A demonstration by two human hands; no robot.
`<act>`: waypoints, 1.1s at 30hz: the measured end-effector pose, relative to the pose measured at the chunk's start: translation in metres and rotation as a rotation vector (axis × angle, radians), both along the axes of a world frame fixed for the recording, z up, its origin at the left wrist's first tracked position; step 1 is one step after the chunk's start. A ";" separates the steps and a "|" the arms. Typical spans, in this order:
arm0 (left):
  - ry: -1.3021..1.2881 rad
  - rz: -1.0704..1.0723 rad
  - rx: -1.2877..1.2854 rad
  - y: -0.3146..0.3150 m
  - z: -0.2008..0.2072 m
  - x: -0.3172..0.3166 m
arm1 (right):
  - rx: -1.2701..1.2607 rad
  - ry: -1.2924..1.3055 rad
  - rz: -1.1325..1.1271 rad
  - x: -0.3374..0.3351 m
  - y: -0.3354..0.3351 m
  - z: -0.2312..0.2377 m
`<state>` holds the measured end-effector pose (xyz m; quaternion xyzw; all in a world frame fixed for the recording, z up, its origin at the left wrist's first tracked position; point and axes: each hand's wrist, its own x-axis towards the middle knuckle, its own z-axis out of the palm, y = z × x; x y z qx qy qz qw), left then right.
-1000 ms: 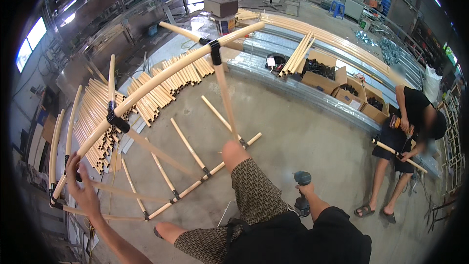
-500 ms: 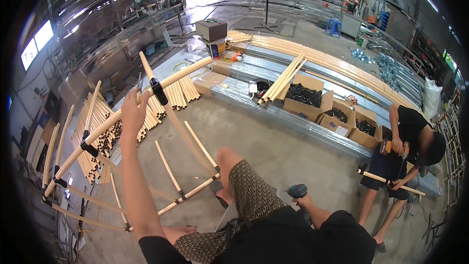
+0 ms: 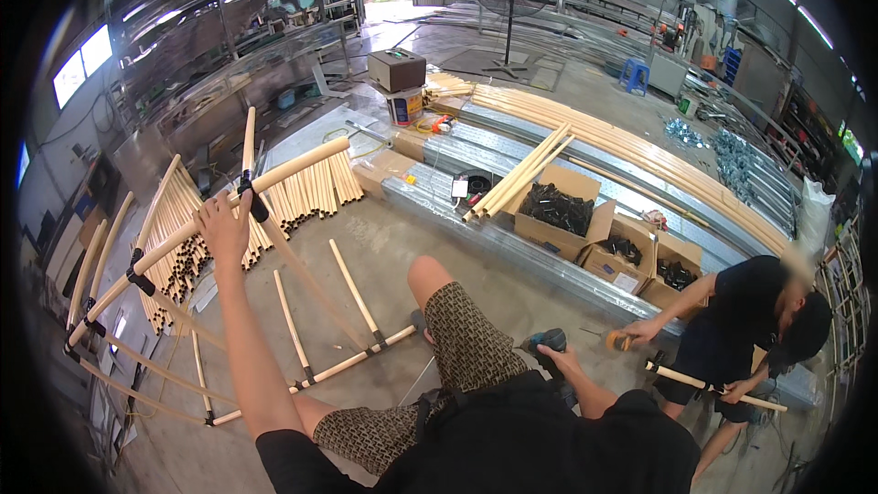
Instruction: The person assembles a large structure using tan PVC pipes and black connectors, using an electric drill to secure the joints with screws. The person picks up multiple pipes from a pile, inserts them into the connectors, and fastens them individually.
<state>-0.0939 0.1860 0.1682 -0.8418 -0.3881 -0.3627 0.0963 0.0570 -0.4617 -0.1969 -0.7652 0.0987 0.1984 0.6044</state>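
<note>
My left hand (image 3: 222,224) is wrapped around the upper rail of a frame made of tan pipes (image 3: 306,158). Just beyond my fingers, a black pipe joint (image 3: 252,201) clamps the rail to a crossing pipe. The frame leans on my left, its lower rail (image 3: 347,363) near the floor beside my leg. Low on the right, my right hand (image 3: 569,364) grips a cordless drill (image 3: 546,342), which points left and touches no joint.
Bundled tan pipes (image 3: 306,185) lie behind the frame. Cardboard boxes (image 3: 549,233) of black joints sit along metal beams (image 3: 430,192). At right, a co-worker (image 3: 741,311) holds a short pipe (image 3: 759,401) and an orange-and-black drill (image 3: 619,340). A fan (image 3: 510,0) stands at the back.
The frame's upper rail and my left hand have shifted left and lower in view. My drill has swung to point left. The co-worker's drill has moved away from the short pipe.
</note>
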 end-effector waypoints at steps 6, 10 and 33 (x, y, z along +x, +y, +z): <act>0.003 0.057 -0.036 -0.003 0.000 0.008 | -0.081 -0.216 0.031 0.053 0.000 -0.008; 0.009 0.130 -0.034 -0.002 0.000 0.015 | 0.002 -0.317 0.009 0.096 0.007 -0.034; -0.134 0.230 -0.068 -0.004 -0.004 0.029 | -0.685 -0.226 0.448 0.300 0.214 -0.096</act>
